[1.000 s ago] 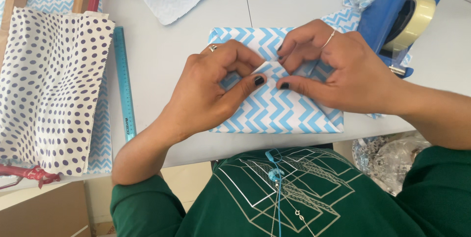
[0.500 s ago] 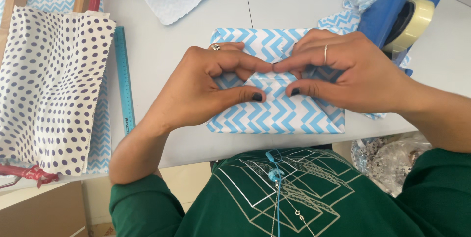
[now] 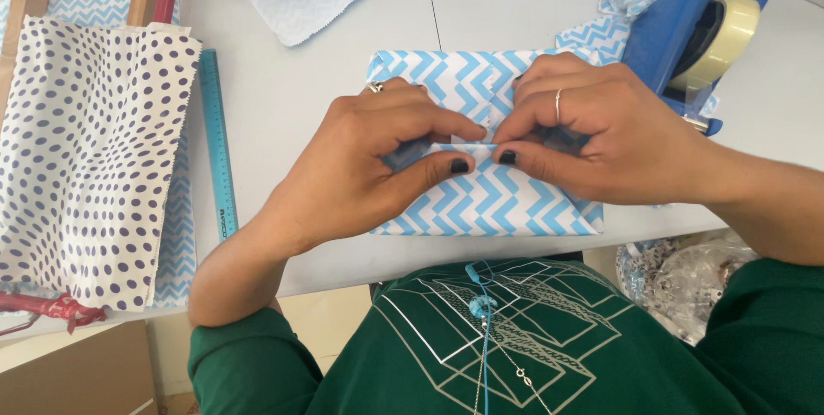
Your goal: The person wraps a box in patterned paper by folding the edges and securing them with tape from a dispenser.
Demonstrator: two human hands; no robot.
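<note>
- Wrapped parcel [image 3: 489,200] in blue-and-white zigzag paper lies flat on the white table [image 3: 343,63], at the near edge.
- Left hand [image 3: 360,166]: fingers curled, thumb and forefinger pinching a paper fold at the parcel's middle.
- Right hand [image 3: 601,136]: same curl, pinching the fold from the other side; fingertips of both hands nearly meet.
- Fold's exact shape is probably a flap; mostly hidden.
- Blue tape dispenser [image 3: 687,29] just beyond right hand.
- Teal ruler [image 3: 216,140] and dotted paper bag [image 3: 86,157] left of it.
</note>
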